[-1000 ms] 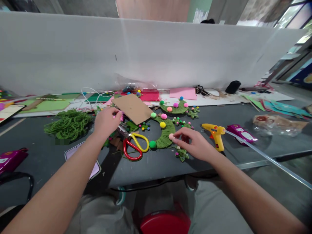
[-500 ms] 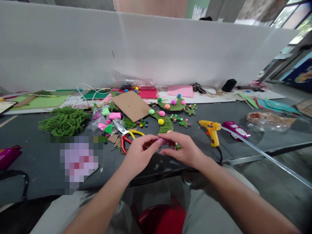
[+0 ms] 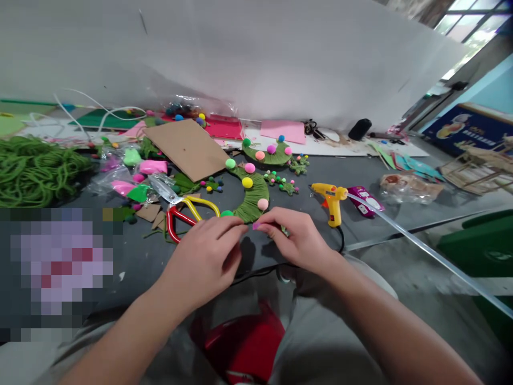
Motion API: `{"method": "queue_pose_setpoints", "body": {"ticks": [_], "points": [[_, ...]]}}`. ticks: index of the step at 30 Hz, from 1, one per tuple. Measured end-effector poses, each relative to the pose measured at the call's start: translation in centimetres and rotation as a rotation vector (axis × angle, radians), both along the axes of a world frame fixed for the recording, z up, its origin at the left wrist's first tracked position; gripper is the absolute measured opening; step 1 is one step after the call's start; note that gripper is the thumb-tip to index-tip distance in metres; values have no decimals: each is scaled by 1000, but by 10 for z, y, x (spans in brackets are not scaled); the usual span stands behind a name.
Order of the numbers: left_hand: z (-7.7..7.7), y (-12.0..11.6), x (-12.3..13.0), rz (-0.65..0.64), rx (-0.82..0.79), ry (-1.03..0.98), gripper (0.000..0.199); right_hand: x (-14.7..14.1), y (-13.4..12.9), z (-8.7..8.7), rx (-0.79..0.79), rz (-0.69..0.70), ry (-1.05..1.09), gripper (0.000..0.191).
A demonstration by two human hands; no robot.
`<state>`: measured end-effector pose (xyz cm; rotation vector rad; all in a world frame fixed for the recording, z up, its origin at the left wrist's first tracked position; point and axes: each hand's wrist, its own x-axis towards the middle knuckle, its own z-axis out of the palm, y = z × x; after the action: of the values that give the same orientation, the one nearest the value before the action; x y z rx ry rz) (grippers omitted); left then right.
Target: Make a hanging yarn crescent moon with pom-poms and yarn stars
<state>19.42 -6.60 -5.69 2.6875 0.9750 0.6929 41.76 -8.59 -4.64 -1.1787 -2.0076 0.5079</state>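
My right hand (image 3: 296, 235) pinches a small purple piece (image 3: 255, 226) between thumb and fingertips; its material is unclear. My left hand (image 3: 208, 256) has its fingers stretched toward the right, with the thumb apart below them. Its fingertips are at the lower end of a crescent (image 3: 256, 192) wrapped in green yarn; whether they touch it I cannot tell. Pink, yellow, green and peach balls dot the crescent. Just behind my left hand lie scissors (image 3: 172, 199) with one red and one yellow handle, partly covered by that hand.
A yellow glue gun (image 3: 332, 200) with a long clear stick stands on the right, beside a purple packet (image 3: 364, 202). Behind are a second green crescent (image 3: 266, 158) and a brown cardboard sheet (image 3: 188, 147). Green yarn (image 3: 40, 168) is heaped left. A white panel (image 3: 240, 59) rises behind.
My hands, together around the purple piece before, have separated. The piece stays in my right fingertips, and my left hand has moved left. The view has turned right and tilted down.
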Motion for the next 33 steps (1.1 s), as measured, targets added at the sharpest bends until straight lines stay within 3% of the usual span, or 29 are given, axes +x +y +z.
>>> {"method": "queue_pose_setpoints", "body": {"ticks": [3, 7, 13, 16, 18, 20, 22, 24, 29, 33], "points": [[-5, -5, 5, -83, 128, 104, 35, 4, -1, 1, 7, -41, 50, 11], [-9, -12, 13, -138, 158, 138, 34, 8, 0, 3, 58, -10, 87, 19], [-22, -18, 20, -222, 162, 134, 31, -13, -10, 8, 118, 209, 115, 22], [-28, -24, 21, -256, 225, 122, 30, -25, -16, 11, -39, 321, 176, 15], [-28, -29, 23, -263, 208, 144, 34, -25, -16, 12, -226, 259, 196, 15], [-23, -31, 23, -278, 169, 175, 37, -19, -12, 11, -342, 82, 170, 15], [-17, -31, 24, -287, 153, 185, 42, -9, -7, 9, -350, -95, 156, 14], [-14, -31, 23, -302, 147, 176, 43, -1, -3, 6, -324, -180, 217, 15], [-17, -33, 20, -349, 128, 27, 40, 2, -4, 7, -336, -189, 356, 25], [-10, -34, 14, -253, -126, -248, 56, 2, -4, 13, -452, -156, 443, 22]]}}
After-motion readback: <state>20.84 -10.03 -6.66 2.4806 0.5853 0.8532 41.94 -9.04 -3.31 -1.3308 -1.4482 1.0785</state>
